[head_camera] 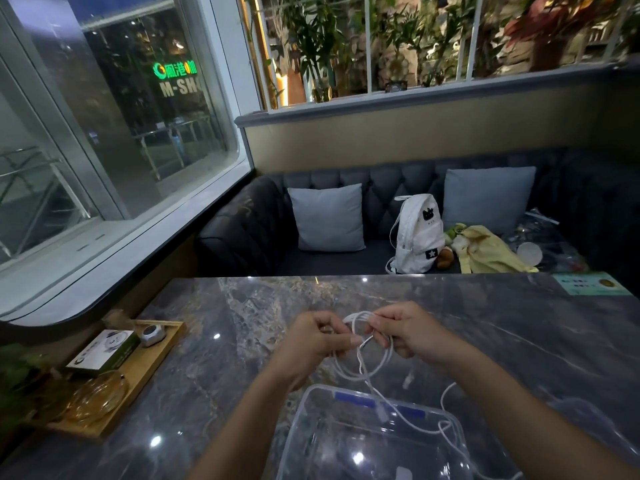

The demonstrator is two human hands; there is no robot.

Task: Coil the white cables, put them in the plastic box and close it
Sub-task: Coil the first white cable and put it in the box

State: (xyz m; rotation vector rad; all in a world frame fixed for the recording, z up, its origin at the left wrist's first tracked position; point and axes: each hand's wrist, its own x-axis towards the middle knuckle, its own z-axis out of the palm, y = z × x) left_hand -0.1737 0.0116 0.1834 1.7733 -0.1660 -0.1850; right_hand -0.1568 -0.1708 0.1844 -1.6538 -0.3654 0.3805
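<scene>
Here, both forearms reach forward on either side of the plastic box (311, 403), wrists turned inward, so the two hands meet just beyond the box's far rim, above the marbled counter (242, 341). The left hand (318, 337) is curled, its fingers (348, 340) pinching the white cable (390, 353) near what looks like a plug end, though the blur makes that uncertain. The right hand (412, 336) faces it knuckles up, its fingers (375, 322) bent round the top of the gathered loops. The coil hangs between the two hands, and a loose strand trails from it down toward the viewer, across the box's far rim with its blue clips. Whether that strand lies inside the box or on top of it cannot be told through the clear plastic. To the right of the box, another white strand curves on the counter. Well to the box's left sits a wooden tray (152, 362). Far beyond the box, a white backpack (417, 233) stands on a dark sofa.
</scene>
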